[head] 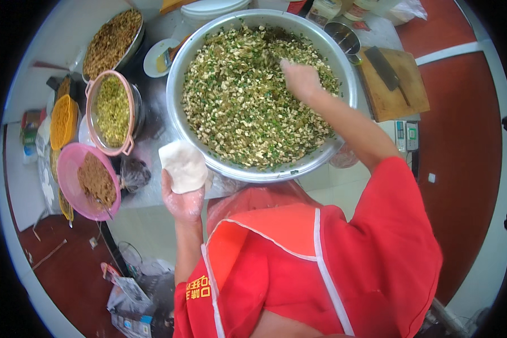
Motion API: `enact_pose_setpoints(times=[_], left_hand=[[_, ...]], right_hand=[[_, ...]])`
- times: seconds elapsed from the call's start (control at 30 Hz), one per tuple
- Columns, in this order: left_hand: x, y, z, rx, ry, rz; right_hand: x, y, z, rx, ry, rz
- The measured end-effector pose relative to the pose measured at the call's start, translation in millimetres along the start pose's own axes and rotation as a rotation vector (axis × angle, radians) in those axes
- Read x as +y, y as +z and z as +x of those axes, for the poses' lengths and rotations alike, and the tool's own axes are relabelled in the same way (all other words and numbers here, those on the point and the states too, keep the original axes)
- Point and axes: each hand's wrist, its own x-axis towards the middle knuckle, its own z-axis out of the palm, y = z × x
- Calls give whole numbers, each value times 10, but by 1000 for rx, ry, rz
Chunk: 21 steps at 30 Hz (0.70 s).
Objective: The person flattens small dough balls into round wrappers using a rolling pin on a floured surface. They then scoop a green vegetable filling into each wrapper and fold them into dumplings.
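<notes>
A flat, pale dough wrapper (183,167) lies across the fingers of my left hand (185,203), which is dusted with flour and held palm up by the table's front edge. Before me stands a large metal basin (347,91) full of chopped filling (253,114), white cubes mixed with green bits. My right hand (302,80) reaches over the basin's right half, its fingers curled at the filling's surface. Motion blurs that hand, and whether a tool is in it cannot be made out.
Left of the basin are a pink strainer (130,145), a pink bowl (65,181) of brown filling with a spoon, a yellow basket (69,120) and a white dish (152,63) with a brush. A cleaver (382,67) lies on a wooden board (399,105) at right, near a scale (401,133).
</notes>
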Motion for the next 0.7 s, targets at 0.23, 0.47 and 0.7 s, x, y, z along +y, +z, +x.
enact_pose_setpoints(times=[0.23, 0.47, 0.7], left_hand=[[-316, 39, 198, 44, 85, 15], [-556, 81, 388, 131, 164, 47], [-468, 93, 337, 68, 207, 85]], right_hand=[[133, -620, -958, -179, -318, 8], [89, -584, -647, -306, -61, 39], [-529, -667, -947, -484, -280, 60]])
